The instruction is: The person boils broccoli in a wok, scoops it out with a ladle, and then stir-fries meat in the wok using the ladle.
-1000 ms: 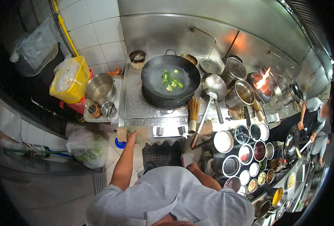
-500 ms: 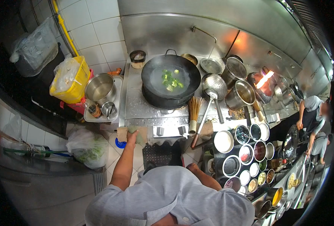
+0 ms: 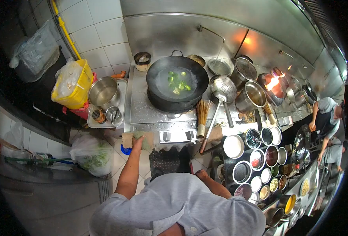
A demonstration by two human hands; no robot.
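Left hand (image 3: 137, 143), fingers curled round a grey-green cloth (image 3: 145, 144), is nearer the round black metal wok (image 3: 163, 100), ahead and rightward; the right hand (image 3: 200, 173) hangs back, its grip unclear.

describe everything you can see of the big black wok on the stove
The wok is wide, round and dark, apparently metal, with a loop handle at its far rim. It sits upright on the steel stove, beside the perforated ladle. Steam rises from cloudy liquid inside, where green florets, probably broccoli, cluster centrally. Neither hand touches it.
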